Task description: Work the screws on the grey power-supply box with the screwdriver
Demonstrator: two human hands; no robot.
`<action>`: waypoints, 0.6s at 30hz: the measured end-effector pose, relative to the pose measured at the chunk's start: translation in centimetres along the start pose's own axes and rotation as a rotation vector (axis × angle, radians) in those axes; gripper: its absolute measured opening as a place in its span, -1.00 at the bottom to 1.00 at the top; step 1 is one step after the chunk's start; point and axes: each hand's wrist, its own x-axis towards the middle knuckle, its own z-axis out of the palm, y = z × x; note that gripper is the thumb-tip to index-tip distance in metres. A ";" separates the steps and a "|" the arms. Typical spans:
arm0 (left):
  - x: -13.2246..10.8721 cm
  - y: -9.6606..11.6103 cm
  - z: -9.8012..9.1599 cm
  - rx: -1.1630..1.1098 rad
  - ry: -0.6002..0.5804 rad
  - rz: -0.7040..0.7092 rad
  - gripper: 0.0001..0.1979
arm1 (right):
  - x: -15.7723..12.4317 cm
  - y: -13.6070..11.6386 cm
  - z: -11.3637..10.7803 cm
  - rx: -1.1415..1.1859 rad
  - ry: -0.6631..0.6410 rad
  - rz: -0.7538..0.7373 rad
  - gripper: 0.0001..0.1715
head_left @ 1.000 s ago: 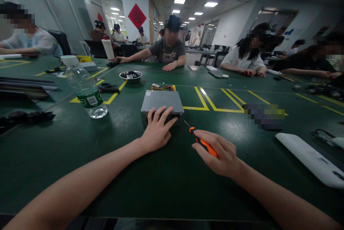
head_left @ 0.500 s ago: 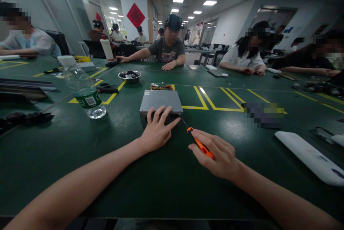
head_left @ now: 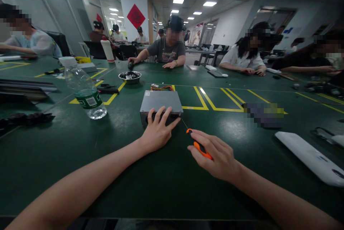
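A grey metal computer power supply (head_left: pixel 162 101) sits on the green table, with a bundle of coloured wires (head_left: pixel 162 87) at its far side. My left hand (head_left: pixel 157 129) lies against its near face, fingers spread and reaching over the top front edge. In my right hand (head_left: pixel 215 154) is an orange and black screwdriver (head_left: pixel 200 148), the fingers closed round its handle. Its thin shaft points up and left to the lower right front corner of the power supply. Whether the tip sits in a screw is too small to tell.
A water bottle (head_left: pixel 90 97) stands left of the power supply. Beyond are a metal bowl (head_left: pixel 130 79) of dark parts and a co-worker (head_left: pixel 169 49) whose hand holds a dark object by it. A white device (head_left: pixel 309 158) lies at right. Yellow tape (head_left: pixel 223 109) marks the table.
The screwdriver's handle has turned a little in my right hand. My left hand stays on the power supply. Across the table, the co-worker's hand has moved a dark object to the bowl.
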 end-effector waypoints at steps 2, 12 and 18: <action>0.0 0.0 0.0 -0.001 0.002 -0.005 -0.48 | 0.0 -0.3 0.1 0.007 -0.024 -0.004 -0.75; 0.1 0.1 -0.3 0.009 -0.010 0.004 -0.48 | 0.5 -0.2 -0.3 -0.050 0.028 -0.026 -0.77; 0.1 0.1 -0.3 0.017 -0.015 0.001 -0.49 | -0.1 -0.8 0.4 0.030 -0.005 0.088 -0.77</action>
